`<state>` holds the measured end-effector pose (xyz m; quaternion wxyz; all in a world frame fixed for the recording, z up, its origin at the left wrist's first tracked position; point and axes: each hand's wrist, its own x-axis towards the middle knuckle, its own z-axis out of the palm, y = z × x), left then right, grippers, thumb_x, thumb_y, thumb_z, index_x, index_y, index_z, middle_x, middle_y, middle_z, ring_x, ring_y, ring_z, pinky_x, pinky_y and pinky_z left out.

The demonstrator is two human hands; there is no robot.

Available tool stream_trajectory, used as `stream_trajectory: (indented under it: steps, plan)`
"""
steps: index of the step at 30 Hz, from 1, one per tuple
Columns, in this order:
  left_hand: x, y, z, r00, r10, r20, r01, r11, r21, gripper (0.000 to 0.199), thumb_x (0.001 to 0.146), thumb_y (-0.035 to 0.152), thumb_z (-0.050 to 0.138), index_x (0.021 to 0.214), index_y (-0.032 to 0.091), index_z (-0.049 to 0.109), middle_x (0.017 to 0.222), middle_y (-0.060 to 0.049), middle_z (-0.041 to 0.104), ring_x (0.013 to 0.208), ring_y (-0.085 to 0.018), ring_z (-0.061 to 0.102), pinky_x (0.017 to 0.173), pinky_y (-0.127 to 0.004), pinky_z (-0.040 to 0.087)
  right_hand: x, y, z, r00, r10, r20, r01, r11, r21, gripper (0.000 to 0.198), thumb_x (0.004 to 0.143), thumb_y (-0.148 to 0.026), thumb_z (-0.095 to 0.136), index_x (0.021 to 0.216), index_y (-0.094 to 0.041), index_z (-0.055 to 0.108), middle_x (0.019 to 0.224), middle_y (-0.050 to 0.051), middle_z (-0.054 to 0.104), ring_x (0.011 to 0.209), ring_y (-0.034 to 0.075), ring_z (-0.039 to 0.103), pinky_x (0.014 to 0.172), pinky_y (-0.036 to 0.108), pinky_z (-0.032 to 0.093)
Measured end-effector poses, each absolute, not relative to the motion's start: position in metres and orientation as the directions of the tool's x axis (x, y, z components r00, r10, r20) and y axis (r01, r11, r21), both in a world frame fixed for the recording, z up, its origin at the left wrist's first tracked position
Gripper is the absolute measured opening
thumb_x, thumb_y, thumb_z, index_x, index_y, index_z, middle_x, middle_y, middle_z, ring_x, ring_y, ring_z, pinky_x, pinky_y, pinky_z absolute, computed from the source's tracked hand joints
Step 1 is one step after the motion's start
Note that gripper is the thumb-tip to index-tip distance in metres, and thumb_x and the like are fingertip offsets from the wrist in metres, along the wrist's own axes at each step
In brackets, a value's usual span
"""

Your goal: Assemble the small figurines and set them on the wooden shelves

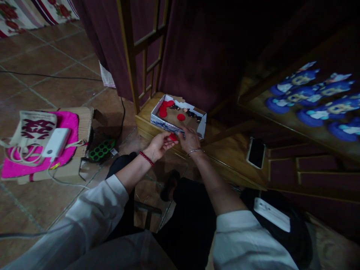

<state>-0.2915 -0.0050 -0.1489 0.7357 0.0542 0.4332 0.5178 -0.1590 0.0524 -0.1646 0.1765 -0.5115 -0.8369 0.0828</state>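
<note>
Just in front of a shallow white cardboard box (201, 131), my left hand (161, 145) is closed on a small red round piece (172, 137), held between thumb and fingers. My right hand (190, 140) is at the box's near side, close to the left fingertips. Its fingers are apart and no object shows in them, though part of them is dim. Inside the box, several red pieces (163, 110) are bunched at the left and a single red disc (181, 117) lies near the middle. Small dark items (190, 113) line its far and right sides.
The box stands on a wooden ledge (233, 150), where a phone (255, 153) also lies. Blue-haired figures (309, 93) are at the right. On the left, a cardboard carton (67, 174) bears a pink cloth (73, 131), white device and cable. A white device (272, 214) lies lower right.
</note>
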Motion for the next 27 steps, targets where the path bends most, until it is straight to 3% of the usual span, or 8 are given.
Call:
stream_trajectory:
  steps: [4,9,11,13,16,18,22,27]
  plan:
    - [-0.297,0.012,-0.144,0.055,0.866,-0.497,-0.701,0.388,0.599,0.010,0.075,0.011,0.045,0.075,0.010,0.055,0.063,-0.005,0.061,0.059,-0.011,0.063,0.060,-0.019,0.049,-0.164,0.065,-0.165,-0.417,0.902,0.113,0.840,0.430,-0.330,0.028,0.086,-0.025,0.039,0.102,-0.015,0.061,0.099,0.010,0.064,0.098,0.022,0.055,0.089,0.034,0.041]
    - [-0.302,0.039,-0.140,-0.075,0.940,-0.334,-0.550,0.240,0.800,0.018,0.076,0.011,0.046,0.093,0.012,0.053,0.072,-0.002,0.063,0.062,-0.010,0.063,0.068,-0.024,0.051,-0.170,0.084,-0.158,-0.361,0.926,0.113,0.847,0.376,-0.375,0.028,0.086,-0.022,0.039,0.104,-0.016,0.059,0.110,0.009,0.060,0.102,0.019,0.054,0.090,0.031,0.041]
    - [-0.306,0.050,-0.144,-0.162,0.957,-0.242,-0.333,0.178,0.926,0.028,0.077,0.011,0.045,0.105,0.013,0.051,0.081,-0.003,0.064,0.065,-0.011,0.063,0.070,-0.027,0.051,-0.172,0.092,-0.157,-0.345,0.934,0.094,0.860,0.355,-0.367,0.029,0.084,-0.019,0.042,0.108,-0.016,0.057,0.115,0.009,0.056,0.106,0.019,0.052,0.093,0.031,0.040]
    - [-0.311,0.061,-0.150,-0.233,0.969,-0.082,0.042,0.095,0.995,0.035,0.077,0.011,0.044,0.111,0.013,0.050,0.091,-0.007,0.064,0.075,-0.014,0.063,0.075,-0.029,0.050,-0.173,0.101,-0.157,-0.328,0.943,0.061,0.882,0.328,-0.338,0.031,0.081,-0.019,0.045,0.111,-0.016,0.056,0.120,0.010,0.053,0.111,0.020,0.049,0.096,0.031,0.038]
    - [-0.318,0.070,-0.159,-0.148,0.974,0.169,0.621,-0.042,0.783,0.038,0.077,0.011,0.045,0.114,0.015,0.053,0.106,-0.011,0.062,0.098,-0.020,0.058,0.086,-0.032,0.043,-0.173,0.113,-0.159,-0.283,0.959,-0.021,0.920,0.266,-0.289,0.039,0.078,-0.021,0.050,0.117,-0.017,0.052,0.128,0.011,0.045,0.117,0.022,0.044,0.099,0.032,0.036]
    - [-0.319,0.072,-0.161,-0.062,0.982,0.181,0.818,-0.054,0.573,0.038,0.080,0.016,0.043,0.117,0.017,0.052,0.108,-0.012,0.061,0.100,-0.023,0.057,0.085,-0.034,0.043,-0.171,0.120,-0.162,-0.241,0.968,-0.070,0.941,0.216,-0.262,0.045,0.077,-0.023,0.053,0.121,-0.019,0.048,0.133,0.010,0.038,0.119,0.024,0.042,0.099,0.035,0.035]
    - [-0.317,0.073,-0.157,0.003,0.996,0.093,0.940,-0.034,0.338,0.041,0.084,0.029,0.038,0.124,0.021,0.046,0.107,-0.012,0.061,0.093,-0.025,0.059,0.076,-0.035,0.045,-0.169,0.132,-0.172,-0.206,0.976,-0.066,0.952,0.184,-0.246,0.056,0.073,-0.025,0.057,0.126,-0.022,0.042,0.140,0.010,0.028,0.124,0.029,0.035,0.102,0.042,0.028]
    - [-0.320,0.074,-0.150,0.065,0.998,0.020,0.954,-0.068,0.293,0.037,0.086,0.033,0.033,0.112,0.020,0.055,0.099,-0.012,0.063,0.090,-0.026,0.060,0.073,-0.034,0.044,-0.168,0.151,-0.186,-0.144,0.989,0.043,0.944,0.150,-0.293,0.066,0.071,-0.033,0.059,0.132,-0.024,0.034,0.144,0.011,0.019,0.125,0.034,0.029,0.099,0.050,0.026]
